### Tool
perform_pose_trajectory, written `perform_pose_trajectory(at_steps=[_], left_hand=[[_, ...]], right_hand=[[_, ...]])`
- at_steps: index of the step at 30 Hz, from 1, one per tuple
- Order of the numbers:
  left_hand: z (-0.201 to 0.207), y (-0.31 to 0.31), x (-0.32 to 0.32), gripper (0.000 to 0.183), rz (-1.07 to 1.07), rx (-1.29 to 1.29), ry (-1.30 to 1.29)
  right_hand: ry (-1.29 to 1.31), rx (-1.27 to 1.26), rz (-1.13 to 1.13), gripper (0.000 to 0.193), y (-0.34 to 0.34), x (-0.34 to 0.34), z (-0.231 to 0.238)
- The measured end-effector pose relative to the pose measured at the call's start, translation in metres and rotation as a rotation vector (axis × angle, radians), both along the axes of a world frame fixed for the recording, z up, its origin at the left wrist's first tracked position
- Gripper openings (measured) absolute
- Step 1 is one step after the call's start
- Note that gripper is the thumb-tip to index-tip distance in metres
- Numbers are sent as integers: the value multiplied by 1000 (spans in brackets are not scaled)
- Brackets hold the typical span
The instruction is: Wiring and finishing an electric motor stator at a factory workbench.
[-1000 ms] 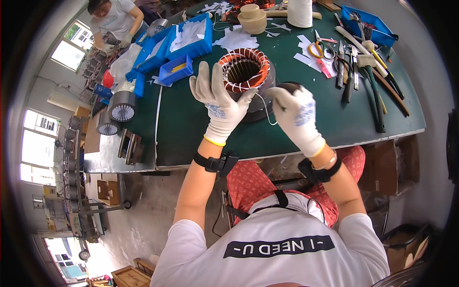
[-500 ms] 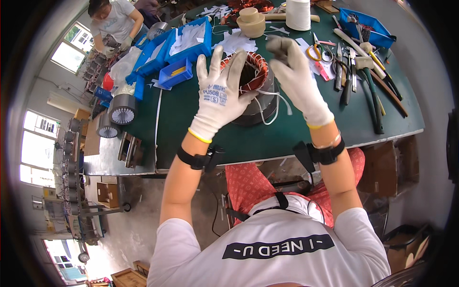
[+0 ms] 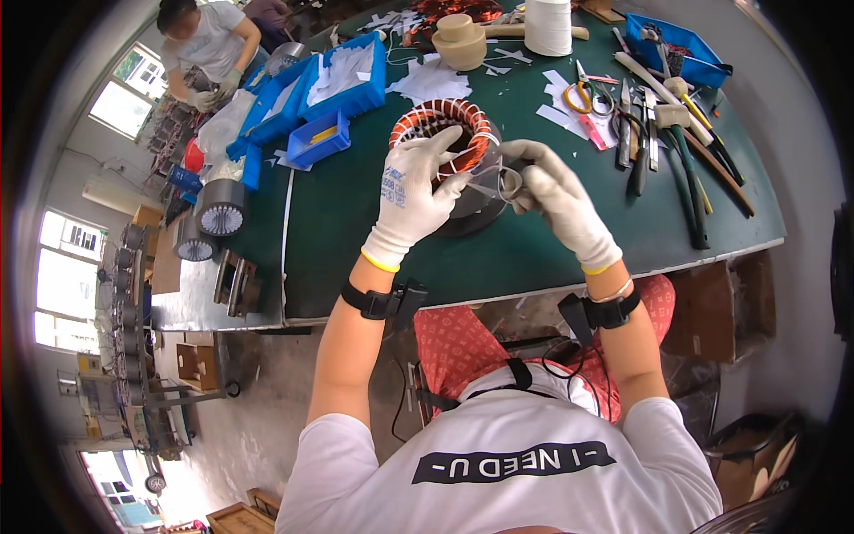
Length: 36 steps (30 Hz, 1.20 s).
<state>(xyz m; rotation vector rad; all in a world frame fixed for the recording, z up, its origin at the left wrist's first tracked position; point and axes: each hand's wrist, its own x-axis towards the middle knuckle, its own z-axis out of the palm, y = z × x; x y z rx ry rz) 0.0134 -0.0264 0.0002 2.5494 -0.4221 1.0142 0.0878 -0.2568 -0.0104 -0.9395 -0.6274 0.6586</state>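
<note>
A motor stator stands on the green table in front of me. Its ring of orange-red copper windings is laced with white cord. My left hand, in a white glove, grips the near left of the windings, fingers over the rim and into the bore, thumb at the near side. Just right of the stator, my gloved right hand is closed on the loose white cord, which loops between the two hands. The fingers partly hide where the cord meets the windings.
To the right lie scissors, a mallet, knives and rods, with a blue tool bin behind. Blue trays of white paper slips stand left. A cord spool is at the back. Another person works far left.
My left hand has slid down from across the top of the windings to their near left side. My right hand has come down and taken hold of the cord beside the stator.
</note>
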Motion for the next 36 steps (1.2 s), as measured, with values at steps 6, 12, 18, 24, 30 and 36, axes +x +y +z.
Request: perform_pose_trajectory(at_steps=[6,12,18,24,30,36], left_hand=[[1,2,-4,52,-15,-16,43],[6,2,-3,52,-20,18,40],[1,0,-2,52,-53,-77,66],[8,3,-5,51,-42,-74,71],[7,6,-8,33,-76,-20,68],[2,12,4,24,-150,-1,-70]], right_hand=[[-266,159,-633,30,-49,-4,5],[-947,-467,-1258,21,-98,11,26],[-666,-635,-566,35,48,-8,32],[81,-300,121,19,-2,-33,49],[-549,-306,-98,23,22,-26,43],[-303,-130,-27,27,41,-27,1]])
